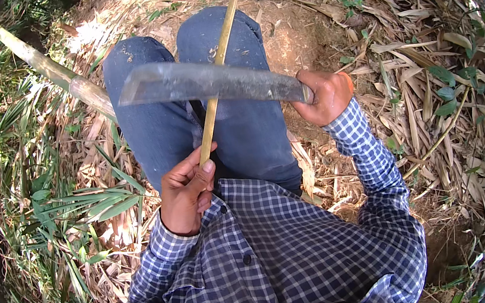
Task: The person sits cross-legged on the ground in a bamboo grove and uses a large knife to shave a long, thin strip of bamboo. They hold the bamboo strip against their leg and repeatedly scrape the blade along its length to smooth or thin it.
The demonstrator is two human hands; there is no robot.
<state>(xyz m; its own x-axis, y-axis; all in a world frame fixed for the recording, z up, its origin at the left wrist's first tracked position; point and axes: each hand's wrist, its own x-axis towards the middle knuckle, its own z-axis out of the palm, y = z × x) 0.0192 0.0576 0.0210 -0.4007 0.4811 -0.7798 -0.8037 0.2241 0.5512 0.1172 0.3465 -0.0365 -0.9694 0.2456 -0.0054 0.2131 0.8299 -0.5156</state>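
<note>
The left grip (184, 196) pinches the near end of a thin yellowish strip (208, 122). The right grip (330, 96) wraps around a machete (215, 83) crossing over the strip.

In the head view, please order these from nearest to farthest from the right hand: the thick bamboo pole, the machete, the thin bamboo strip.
1. Machete: gripped by the right hand.
2. Thin bamboo strip: leftward, in the left hand.
3. Thick bamboo pole: farthest, at the upper left.
</note>
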